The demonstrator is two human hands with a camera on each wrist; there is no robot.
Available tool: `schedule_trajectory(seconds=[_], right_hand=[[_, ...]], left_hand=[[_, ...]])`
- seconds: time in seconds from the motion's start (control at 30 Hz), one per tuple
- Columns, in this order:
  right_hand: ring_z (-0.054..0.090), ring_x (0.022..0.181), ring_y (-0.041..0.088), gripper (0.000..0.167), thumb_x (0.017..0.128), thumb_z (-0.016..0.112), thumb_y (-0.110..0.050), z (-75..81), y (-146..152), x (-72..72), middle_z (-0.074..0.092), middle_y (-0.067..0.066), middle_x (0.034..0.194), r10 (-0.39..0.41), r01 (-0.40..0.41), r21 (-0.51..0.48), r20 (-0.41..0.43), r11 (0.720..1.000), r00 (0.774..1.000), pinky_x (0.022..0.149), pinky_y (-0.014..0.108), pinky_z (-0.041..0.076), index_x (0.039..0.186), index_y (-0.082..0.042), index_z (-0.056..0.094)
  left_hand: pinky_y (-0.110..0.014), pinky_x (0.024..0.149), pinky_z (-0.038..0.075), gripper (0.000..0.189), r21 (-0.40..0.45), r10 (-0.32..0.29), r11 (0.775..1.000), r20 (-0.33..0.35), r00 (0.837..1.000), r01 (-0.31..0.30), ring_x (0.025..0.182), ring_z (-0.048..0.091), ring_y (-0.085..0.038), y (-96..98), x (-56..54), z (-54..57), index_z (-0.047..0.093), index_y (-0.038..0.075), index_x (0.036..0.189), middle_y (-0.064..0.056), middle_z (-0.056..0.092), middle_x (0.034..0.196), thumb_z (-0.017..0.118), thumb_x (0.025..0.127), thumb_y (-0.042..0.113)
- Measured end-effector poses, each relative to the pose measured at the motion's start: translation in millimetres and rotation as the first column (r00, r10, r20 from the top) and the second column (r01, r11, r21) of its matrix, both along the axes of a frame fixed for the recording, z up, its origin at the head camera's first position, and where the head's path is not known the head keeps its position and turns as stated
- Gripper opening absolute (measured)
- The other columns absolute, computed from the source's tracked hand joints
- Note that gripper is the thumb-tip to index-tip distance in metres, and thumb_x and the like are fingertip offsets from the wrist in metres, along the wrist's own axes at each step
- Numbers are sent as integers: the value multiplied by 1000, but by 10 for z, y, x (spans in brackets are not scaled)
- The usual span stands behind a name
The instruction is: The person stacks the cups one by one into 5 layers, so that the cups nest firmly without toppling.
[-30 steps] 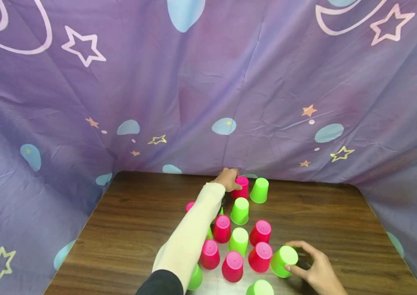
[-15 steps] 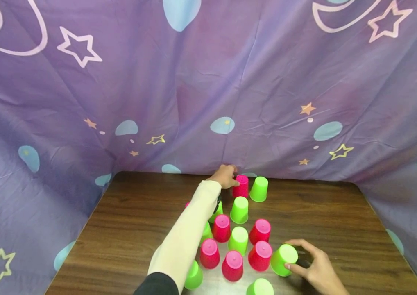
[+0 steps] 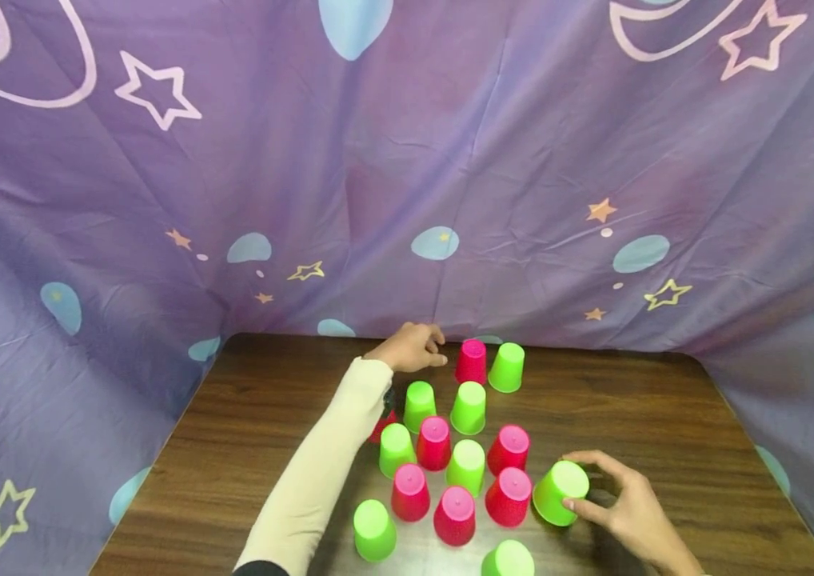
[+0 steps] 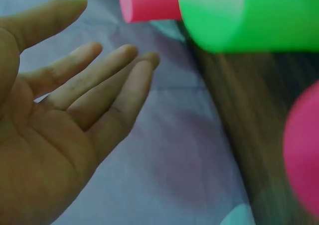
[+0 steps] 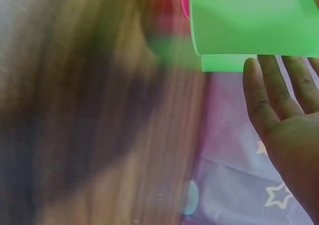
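Note:
My left hand [image 3: 410, 348] is over the far side of the table with fingers loosely spread, holding nothing. To its right, apart from it, an upside-down pink cup [image 3: 472, 362] stands beside a green cup [image 3: 508, 368]. In the left wrist view that hand [image 4: 84, 100] shows its palm, and a green cup [image 4: 279, 18] is near. My right hand [image 3: 630, 508] holds another upside-down green cup [image 3: 560, 494] between thumb and fingers at the group's right edge. In the right wrist view this cup [image 5: 254, 21] lies against the fingers [image 5: 279, 93].
Several more pink and green cups stand upside down mid-table, including a pink cup [image 3: 455, 516] and a green cup [image 3: 374, 530] in front. A pink cup [image 3: 382, 426] is partly behind the left sleeve. A purple patterned cloth [image 3: 407, 160] hangs behind the wooden table [image 3: 666, 416].
My left hand has let go of the far pink cup and drawn back to the left. My right hand has shifted slightly up and right with its green cup.

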State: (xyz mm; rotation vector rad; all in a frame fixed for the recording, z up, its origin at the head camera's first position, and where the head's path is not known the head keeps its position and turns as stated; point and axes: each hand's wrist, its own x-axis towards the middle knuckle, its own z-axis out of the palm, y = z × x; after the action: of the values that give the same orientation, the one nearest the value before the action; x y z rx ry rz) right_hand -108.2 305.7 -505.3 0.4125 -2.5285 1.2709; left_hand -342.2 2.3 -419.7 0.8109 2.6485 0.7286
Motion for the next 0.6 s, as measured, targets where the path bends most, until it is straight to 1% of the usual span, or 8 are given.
schedule_trajectory(seconds=[0.13, 0.2, 0.27, 0.37, 0.43, 0.53, 0.6], right_hand=[[63, 95, -6, 52, 71, 88, -2, 90, 1, -53, 71, -8, 103, 12, -12, 19, -10, 1000, 1000, 78, 13, 54, 117, -10, 66], [62, 96, -6, 51, 71, 88, -3, 138, 5, -86, 71, -9, 104, 18, -18, 35, -9, 999, 1000, 80, 13, 53, 118, -11, 67], [62, 98, -7, 51, 72, 88, -4, 188, 6, -127, 71, -9, 105, 27, -27, 44, -6, 999, 1000, 81, 11, 52, 117, -13, 67], [62, 100, -8, 50, 71, 88, -6, 269, -2, -199, 71, -8, 106, 44, -42, 68, -26, 997, 999, 85, 8, 49, 116, -16, 68], [62, 100, -9, 51, 70, 89, -5, 324, -9, -244, 72, -8, 106, 53, -50, 79, -40, 996, 998, 85, 7, 49, 115, -16, 68], [61, 100, -10, 52, 68, 90, -5, 401, -10, -309, 72, -9, 105, 53, -46, 103, -61, 994, 997, 86, 6, 47, 115, -17, 69], [61, 100, -11, 52, 69, 90, -5, 447, -6, -349, 72, -9, 105, 58, -52, 108, -61, 993, 996, 85, 7, 48, 115, -17, 69]], left_hand=[[-35, 101, 53, 36, 2, -32, 999, 9, 999, 32, 116, 66, -25, -188, 112, 70, 63, 7, 126, -11, 74, 118, 70, 95, 24], [-35, 102, 53, 35, 19, -50, 999, 1, 999, 50, 116, 67, -25, -272, 166, 78, 64, 7, 125, -13, 74, 119, 70, 94, 23], [-35, 101, 54, 34, 45, -54, 998, -2, 999, 54, 115, 68, -25, -353, 220, 72, 64, 5, 124, -14, 73, 119, 69, 95, 21], [-36, 100, 55, 31, 91, -36, 995, -16, 999, 38, 112, 70, -25, -467, 295, 55, 64, 4, 122, -15, 74, 118, 69, 95, 17], [-36, 99, 55, 29, 118, -19, 993, -32, 999, 23, 111, 71, -24, -538, 339, 36, 65, 4, 121, -14, 74, 116, 68, 95, 16], [-36, 97, 57, 26, 162, 7, 987, -64, 998, 4, 109, 71, -24, -641, 398, -10, 66, 5, 118, -12, 75, 113, 69, 94, 15], [-36, 95, 57, 25, 195, 24, 981, -80, 996, -8, 107, 72, -24, -711, 439, -48, 67, 5, 116, -13, 76, 111, 69, 93, 13]])
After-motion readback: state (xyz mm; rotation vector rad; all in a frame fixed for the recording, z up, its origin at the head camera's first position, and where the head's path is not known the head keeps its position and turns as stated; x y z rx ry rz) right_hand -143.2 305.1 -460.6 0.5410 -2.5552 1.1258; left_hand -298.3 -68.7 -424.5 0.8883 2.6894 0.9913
